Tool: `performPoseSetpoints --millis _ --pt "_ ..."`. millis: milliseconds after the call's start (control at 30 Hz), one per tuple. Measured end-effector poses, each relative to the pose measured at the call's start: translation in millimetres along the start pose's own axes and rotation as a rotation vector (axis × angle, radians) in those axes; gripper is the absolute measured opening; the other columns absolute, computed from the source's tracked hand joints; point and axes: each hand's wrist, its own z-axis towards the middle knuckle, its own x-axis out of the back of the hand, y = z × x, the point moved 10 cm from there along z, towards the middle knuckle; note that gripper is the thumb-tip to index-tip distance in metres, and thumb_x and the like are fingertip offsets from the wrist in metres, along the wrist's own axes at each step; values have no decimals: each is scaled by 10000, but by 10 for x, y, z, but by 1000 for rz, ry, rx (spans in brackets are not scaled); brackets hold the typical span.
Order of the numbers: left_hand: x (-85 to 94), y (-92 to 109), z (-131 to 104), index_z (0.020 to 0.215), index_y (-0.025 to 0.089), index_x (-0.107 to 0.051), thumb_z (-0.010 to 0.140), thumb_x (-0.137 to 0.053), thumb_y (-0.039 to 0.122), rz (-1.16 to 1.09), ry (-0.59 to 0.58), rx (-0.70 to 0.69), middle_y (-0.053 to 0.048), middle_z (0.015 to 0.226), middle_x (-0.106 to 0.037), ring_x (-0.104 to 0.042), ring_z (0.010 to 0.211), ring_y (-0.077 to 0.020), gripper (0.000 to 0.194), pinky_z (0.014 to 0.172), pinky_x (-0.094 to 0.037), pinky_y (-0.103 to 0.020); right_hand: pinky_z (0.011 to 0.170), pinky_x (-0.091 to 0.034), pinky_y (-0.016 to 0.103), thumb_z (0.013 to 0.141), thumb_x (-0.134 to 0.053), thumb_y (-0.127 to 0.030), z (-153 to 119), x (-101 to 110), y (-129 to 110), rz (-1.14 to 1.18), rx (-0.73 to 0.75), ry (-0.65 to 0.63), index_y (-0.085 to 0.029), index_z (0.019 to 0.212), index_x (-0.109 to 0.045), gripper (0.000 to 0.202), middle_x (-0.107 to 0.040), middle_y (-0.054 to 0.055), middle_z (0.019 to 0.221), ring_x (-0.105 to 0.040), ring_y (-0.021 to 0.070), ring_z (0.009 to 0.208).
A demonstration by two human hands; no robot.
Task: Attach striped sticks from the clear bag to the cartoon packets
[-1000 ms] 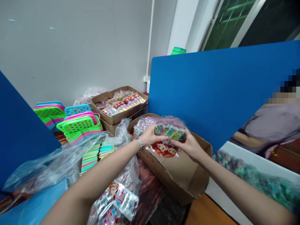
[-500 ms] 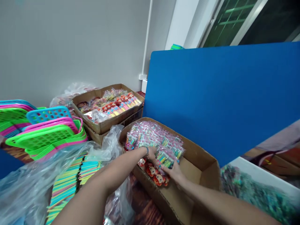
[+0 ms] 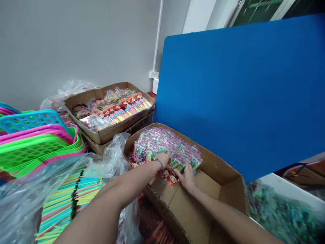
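My left hand [image 3: 164,160] and right hand [image 3: 188,179] touch packets [image 3: 178,165], grip unclear. Likely light, slippery; I'd cup their left and right ends.

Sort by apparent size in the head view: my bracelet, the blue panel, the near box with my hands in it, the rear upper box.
1. Blue panel
2. Near box
3. Rear upper box
4. Bracelet
True box sizes: unsure.

The place seems to be a small packing workshop, because cardboard boxes [image 3: 186,206] contain many plastic packets [image 3: 162,139], and colourful baskets [image 3: 33,147] stand nested nearby
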Motion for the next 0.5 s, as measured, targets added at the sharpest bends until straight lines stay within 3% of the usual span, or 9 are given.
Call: performPoseSetpoints --millis 100,267,400,500 --pt "16 -35 -5 1125 158 -427 562 -731 523 11 2 38 -182 1123 -583 -574 1030 -321 737 826 -462 -384 888 -396 409 742 -526 -435 2 60 -43 -135 -9 17 -123 1260 -351 630 -481 149 1084 -483 301 1064" --pt "1 -92 -60 1131 121 -384 563 -751 473 -4 -31 104 -172 1039 -632 -609 987 -291 762 815 -484 -344 801 -428 396 758 -497 -482 -102 -1 -3 -157 -182 -127 -149 1365 -187 759 -462 155 1105 -540 302 996" --pt "-1 -159 -108 1144 129 -368 584 -739 463 -8 -36 122 -152 1061 -630 -612 996 -261 750 806 -494 -298 818 -422 395 714 -557 -430 -160 -12 -52 -67 -239 -80 -139 1375 -137 836 -453 175 1134 -502 312 1066" --pt "20 -195 -173 1169 106 -358 586 -745 436 18 -41 122 -170 1051 -629 -614 992 -273 774 805 -497 -307 805 -432 388 695 -575 -408 -179 -33 -73 0 -241 -33 -186 1379 -137 842 -446 143 1118 -555 279 974"
